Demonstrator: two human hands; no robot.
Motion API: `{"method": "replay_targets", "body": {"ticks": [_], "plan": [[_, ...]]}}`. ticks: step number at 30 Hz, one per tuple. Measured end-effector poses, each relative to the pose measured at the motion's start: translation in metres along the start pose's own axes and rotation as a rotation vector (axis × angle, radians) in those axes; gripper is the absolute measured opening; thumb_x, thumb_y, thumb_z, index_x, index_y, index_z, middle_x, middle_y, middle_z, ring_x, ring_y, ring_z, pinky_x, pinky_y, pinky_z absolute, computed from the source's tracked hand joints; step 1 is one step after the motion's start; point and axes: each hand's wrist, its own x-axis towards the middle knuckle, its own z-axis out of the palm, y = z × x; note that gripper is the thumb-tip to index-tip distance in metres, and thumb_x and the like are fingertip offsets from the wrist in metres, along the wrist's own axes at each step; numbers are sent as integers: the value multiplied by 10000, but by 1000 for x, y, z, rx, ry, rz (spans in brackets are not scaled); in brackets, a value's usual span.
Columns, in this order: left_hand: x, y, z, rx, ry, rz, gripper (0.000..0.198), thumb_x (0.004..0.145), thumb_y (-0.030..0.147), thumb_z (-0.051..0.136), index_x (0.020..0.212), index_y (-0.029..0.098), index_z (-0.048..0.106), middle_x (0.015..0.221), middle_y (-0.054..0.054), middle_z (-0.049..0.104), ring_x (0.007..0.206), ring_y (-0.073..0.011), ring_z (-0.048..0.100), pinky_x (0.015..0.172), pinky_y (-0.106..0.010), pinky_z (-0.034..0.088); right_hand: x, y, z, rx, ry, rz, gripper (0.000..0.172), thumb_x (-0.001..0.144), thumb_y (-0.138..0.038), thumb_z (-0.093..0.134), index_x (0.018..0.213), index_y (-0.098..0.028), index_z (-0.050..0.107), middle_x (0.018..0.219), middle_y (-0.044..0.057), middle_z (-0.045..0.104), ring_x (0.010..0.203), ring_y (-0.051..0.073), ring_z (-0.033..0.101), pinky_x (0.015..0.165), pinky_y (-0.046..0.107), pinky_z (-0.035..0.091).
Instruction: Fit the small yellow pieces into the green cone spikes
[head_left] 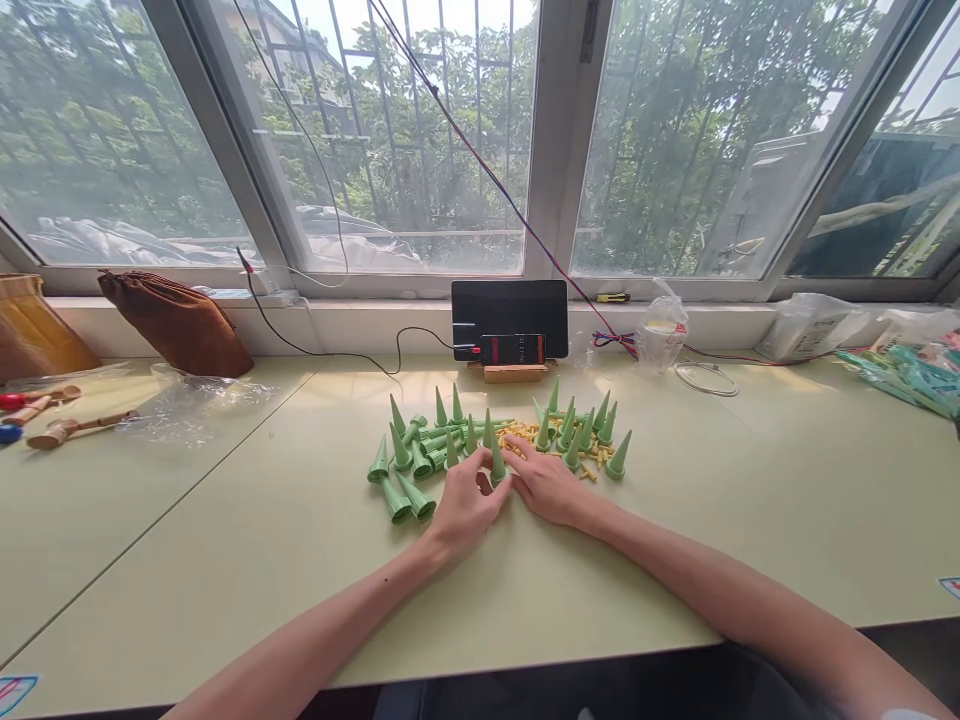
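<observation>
Several green plastic cones (420, 452) stand or lie in a cluster on the pale green table (300, 540), mixed with a heap of small yellow pieces (529, 437). My left hand (466, 507) curls its fingers round the base of one upright green cone (497, 462). Beside it, my right hand (546, 485) lies flat on the table, fingers stretched toward the yellow pieces, touching the left hand.
A black screen (509, 318) with a phone (513, 349) on a wooden stand sits at the windowsill. A brown pouch (177, 323) and wooden toys (52, 425) lie far left; plastic bags (814, 326) and a cup (661, 338) are at right. Cables cross the sill.
</observation>
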Motion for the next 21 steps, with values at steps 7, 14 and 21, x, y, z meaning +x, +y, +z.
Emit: {"method": "replay_targets", "body": {"ticks": [7,14,21], "plan": [[0,-2,-1,1,-18,5,176,828,357,582,850,199,508,627,43,581,454,-109,519,476,-235,389,-1,-1,0,18,21,5,255,949,-190,405,1189,-194,491,1398,132,443,789,177,659,665,310,499],[0,-3,0,4,-16,19,183,836,364,579,844,193,513,741,16,629,474,-96,524,467,-231,392,-2,2,4,78,69,-6,295,946,-182,424,1235,-189,479,1315,129,481,816,172,652,674,300,510],[0,-3,1,-67,-68,1,198,834,365,587,869,177,540,917,-24,660,449,-80,562,396,-217,400,-2,3,6,144,110,-7,373,933,-151,417,1306,-177,430,1275,123,505,941,199,638,727,308,525]]}}
